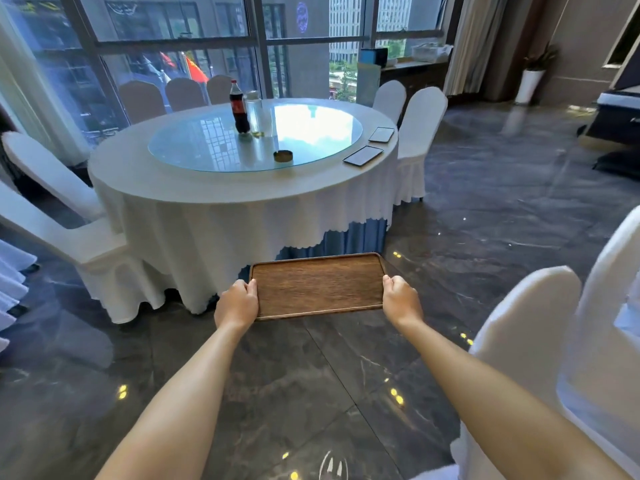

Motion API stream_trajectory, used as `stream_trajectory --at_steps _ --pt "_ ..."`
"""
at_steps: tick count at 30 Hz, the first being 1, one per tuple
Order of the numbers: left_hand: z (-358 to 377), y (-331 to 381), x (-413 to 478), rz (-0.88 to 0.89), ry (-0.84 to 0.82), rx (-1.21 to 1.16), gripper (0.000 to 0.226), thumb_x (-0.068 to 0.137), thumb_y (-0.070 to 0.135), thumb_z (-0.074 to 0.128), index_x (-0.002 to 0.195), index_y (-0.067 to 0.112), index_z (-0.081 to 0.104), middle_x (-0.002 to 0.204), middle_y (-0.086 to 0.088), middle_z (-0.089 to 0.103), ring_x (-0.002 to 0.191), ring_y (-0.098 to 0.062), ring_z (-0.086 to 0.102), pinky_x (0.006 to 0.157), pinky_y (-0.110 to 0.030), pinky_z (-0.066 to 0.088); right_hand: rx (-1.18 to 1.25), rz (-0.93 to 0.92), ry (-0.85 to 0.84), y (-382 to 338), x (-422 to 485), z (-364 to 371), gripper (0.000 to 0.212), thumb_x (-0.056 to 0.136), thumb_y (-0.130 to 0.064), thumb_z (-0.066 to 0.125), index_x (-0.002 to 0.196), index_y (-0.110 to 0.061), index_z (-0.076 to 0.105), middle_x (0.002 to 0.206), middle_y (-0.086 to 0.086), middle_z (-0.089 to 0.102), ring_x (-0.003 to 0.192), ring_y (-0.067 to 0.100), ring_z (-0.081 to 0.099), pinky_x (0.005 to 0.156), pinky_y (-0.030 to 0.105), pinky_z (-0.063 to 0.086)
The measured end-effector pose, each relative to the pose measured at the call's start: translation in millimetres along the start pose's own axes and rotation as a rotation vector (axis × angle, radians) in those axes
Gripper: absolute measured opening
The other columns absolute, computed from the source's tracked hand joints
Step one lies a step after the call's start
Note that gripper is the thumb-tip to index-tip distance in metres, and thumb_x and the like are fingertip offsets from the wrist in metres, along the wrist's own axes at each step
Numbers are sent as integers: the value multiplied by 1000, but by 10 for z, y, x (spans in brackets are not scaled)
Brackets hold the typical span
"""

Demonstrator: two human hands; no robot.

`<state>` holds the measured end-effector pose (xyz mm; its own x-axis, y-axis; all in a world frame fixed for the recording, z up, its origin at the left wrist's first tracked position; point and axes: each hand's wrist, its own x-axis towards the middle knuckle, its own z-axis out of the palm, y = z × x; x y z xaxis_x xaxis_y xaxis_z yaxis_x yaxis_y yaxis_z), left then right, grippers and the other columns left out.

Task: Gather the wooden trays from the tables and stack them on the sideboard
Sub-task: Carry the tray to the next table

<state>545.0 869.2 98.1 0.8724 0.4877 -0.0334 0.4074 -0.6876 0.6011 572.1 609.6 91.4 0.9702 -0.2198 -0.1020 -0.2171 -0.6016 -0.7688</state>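
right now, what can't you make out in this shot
1. Underside of the tray, head view: hidden by the tray itself; the fingers of the left hand and right hand curl under its ends.
2. The two flat dark-rimmed items on the round table: too small and glary to tell whether they are trays.
3. Sideboard: cannot be identified for sure in this view.
4. Small round dish on the glass: too small to see contents.

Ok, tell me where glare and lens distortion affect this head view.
Head view: daylight from the windows puts strong glare on the glass turntable, washing out its right part; small ceiling-light reflections dot the polished floor. Wide-angle distortion bends the window frames and stretches both forearms. The wooden tray, held by left hand and right hand, stays sharp.
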Motion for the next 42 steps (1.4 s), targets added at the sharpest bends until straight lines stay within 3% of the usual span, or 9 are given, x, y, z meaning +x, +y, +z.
stream_trajectory --at_steps 4,8,13,18,23,27,32,36,42 --pt "230 460 974 10 -3 0 40 100 32 32 94 0 56 112 -25 63 107 -39 56 79 -38 40 35 13 25 -278 1019 160 44 101 -32 27 104 1 57 113 22 63 105 36 57 74 33 36" --pt "488 1070 1914 71 -30 -22 41 100 31 31 92 0 56 109 -25 63 101 -39 57 78 -38 41 49 21 79 -553 2038 97 45 102 -31 27 103 3 56 112 23 63 105 36 58 72 32 34" --pt "953 1719 2876 119 -112 -15 38 100 33 28 84 5 48 103 -22 63 81 -28 50 70 -34 36 40 84 146 -635 3049 -15 44 102 -29 28 102 5 55 112 26 63 106 39 57 71 33 31" --pt "1614 2287 3735 163 -167 -7 35 100 32 29 85 6 48 107 -23 63 100 -37 57 74 -36 37 22 151 177 -510 4064 -19 35 101 -30 28 85 -6 46 112 26 62 106 39 56 71 34 31" --pt "2349 2883 4770 190 -216 32 47 101 29 27 107 -4 60 116 -26 63 108 -40 57 87 -41 43 5 184 202 -468 5360 56 35 101 -31 28 87 -5 49 112 26 63 105 40 57 72 34 33" --pt "2762 3490 5701 184 -209 55 48 101 28 26 112 -4 60 122 -27 61 114 -40 54 91 -40 42 -4 180 202 -667 6540 35 34 101 -30 28 84 -6 44 110 27 63 104 41 57 73 35 34" --pt "3036 4188 6649 156 -179 14 47 101 29 26 111 -5 58 120 -29 60 113 -42 55 87 -42 43 -62 130 210 -1045 7764 -153 36 101 -29 28 89 -3 49 111 30 62 105 42 57 73 37 35" --pt "3249 4493 7181 133 -157 10 48 101 29 25 109 -5 58 118 -30 61 112 -43 55 87 -43 43 -130 91 185 -1201 8550 -187 44 102 -30 26 107 4 54 115 27 62 108 41 56 71 33 31" --pt "3659 4708 7809 3 -99 16 49 101 30 26 105 -7 58 115 -29 62 110 -43 56 85 -42 43 -184 26 37 -1194 9753 65 46 101 -32 25 107 4 54 115 26 61 107 40 57 73 35 33"
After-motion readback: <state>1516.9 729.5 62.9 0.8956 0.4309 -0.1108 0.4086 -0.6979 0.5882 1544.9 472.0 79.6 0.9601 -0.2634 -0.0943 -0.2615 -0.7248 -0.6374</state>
